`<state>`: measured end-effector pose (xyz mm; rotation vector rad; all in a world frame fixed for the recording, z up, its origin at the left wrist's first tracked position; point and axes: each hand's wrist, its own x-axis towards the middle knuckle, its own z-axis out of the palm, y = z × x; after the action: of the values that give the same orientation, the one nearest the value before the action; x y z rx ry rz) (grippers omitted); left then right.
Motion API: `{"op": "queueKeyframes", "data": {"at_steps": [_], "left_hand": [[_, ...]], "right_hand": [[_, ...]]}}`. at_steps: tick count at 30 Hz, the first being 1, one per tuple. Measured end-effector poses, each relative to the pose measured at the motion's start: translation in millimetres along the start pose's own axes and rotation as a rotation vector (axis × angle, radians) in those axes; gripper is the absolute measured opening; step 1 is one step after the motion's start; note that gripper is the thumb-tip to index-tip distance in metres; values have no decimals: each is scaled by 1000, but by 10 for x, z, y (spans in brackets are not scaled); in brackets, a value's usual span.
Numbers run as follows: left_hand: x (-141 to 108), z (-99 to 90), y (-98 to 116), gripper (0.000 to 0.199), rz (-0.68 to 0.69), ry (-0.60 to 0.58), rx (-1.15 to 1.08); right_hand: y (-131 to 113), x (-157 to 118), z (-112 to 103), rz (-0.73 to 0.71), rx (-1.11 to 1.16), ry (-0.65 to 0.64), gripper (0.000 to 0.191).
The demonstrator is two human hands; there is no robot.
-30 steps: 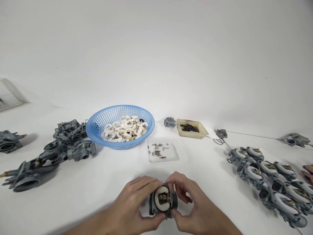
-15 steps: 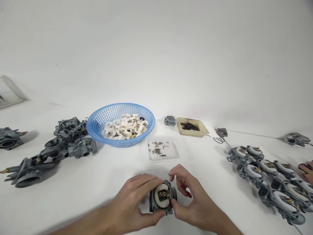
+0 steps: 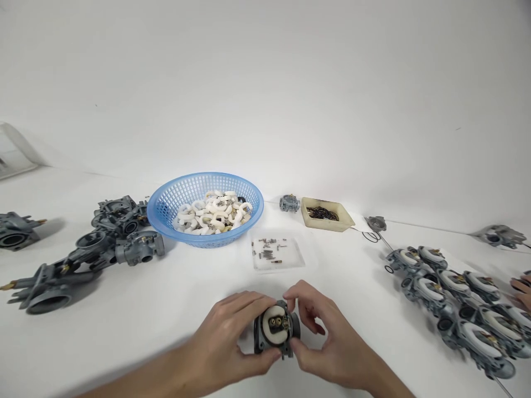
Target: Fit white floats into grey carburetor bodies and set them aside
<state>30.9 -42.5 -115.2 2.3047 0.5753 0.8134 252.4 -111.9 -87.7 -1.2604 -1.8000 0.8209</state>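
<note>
Near the table's front, a grey carburetor (image 3: 258, 337) lies with its float side up. Its white C-shaped float (image 3: 269, 333) surrounds two brass jets. My left hand (image 3: 232, 337) is closed round the carburetor's left side, with fingers at the top and the thumb at the lower edge. On the other side, my right hand (image 3: 323, 337) curves about the body. Its thumb touches the lower right edge beside the round throat, and its index finger bends near the upper right corner. Whether the right fingertips hold a small part cannot be seen.
A blue basket (image 3: 155, 221) holds many white floats. In front of me lies a clear tray (image 3: 290, 260) with small metal parts; behind it, a cream tray (image 3: 332, 224) holds black rings. Carburetors (image 3: 91, 246) lie left, others with floats (image 3: 431, 290) right. Another person's hand (image 3: 525, 293) shows far right.
Both hands keep their hold about the carburetor, which sits almost unchanged. My right index finger has shifted slightly toward its upper corner. The view has moved a little.
</note>
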Motion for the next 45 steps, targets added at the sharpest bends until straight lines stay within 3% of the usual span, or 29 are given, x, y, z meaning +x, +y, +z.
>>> {"op": "queueKeyframes", "data": {"at_steps": [4, 11, 17, 23, 29, 36, 42, 45], "left_hand": [[-3, -10, -5, 55, 17, -2, 20], [2, -9, -29, 58, -4, -29, -4], [8, -7, -39, 57, 29, 0, 14], [26, -11, -20, 59, 4, -34, -40], [10, 3, -47, 55, -11, -11, -21], [10, -8, -25, 59, 12, -32, -41], [24, -28, -31, 56, 9, -1, -14], [31, -35, -26, 54, 10, -15, -18]], "right_hand": [[32, -1, 1, -25, -61, 70, 64], [1, -14, -48, -9, -42, -55, 73], [40, -2, -6, -57, -116, 111, 72], [-21, -41, -60, -42, -115, -117, 78], [30, -6, -27, -67, -180, 119, 67], [-46, -39, -105, -49, -161, -93, 80], [-20, 0, -104, -103, -270, 30, 64], [-1, -14, -99, -103, -252, -6, 68]]}}
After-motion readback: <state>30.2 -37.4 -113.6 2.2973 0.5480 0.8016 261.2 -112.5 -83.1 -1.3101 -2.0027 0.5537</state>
